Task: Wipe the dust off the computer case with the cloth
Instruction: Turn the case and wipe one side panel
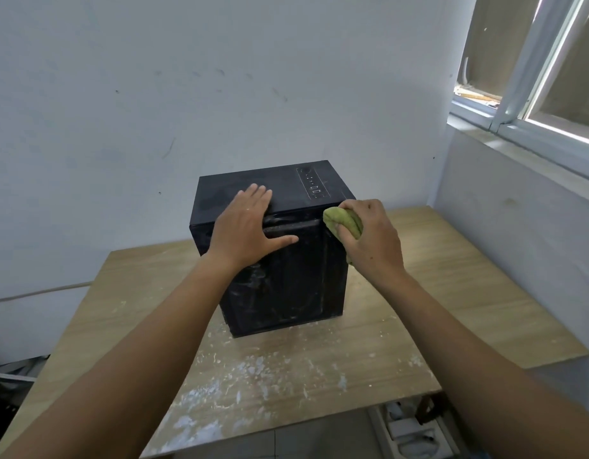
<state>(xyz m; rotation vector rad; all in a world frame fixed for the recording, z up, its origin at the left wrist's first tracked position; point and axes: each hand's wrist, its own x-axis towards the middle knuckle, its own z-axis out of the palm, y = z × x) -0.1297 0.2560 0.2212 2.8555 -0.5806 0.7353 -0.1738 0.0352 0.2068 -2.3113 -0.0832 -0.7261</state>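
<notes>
On the wooden surface (452, 276) near the wall stands the black case (279, 260), upright, long axis vertical, its port strip on top toward the right rear. The left hand (250, 226) lies flat over the top front edge, fingers straight, likely steadying it. The right hand (369, 240) grips the bunched cloth (342, 221) against the upper right corner, probably to wipe there.

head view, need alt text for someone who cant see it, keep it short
A person's right hand grips a wadded green cloth against the upper right edge of a dusty black computer case, while the left hand lies flat on its top front edge. The case stands upright on a wooden table flecked with white dust, before a pale wall.
</notes>
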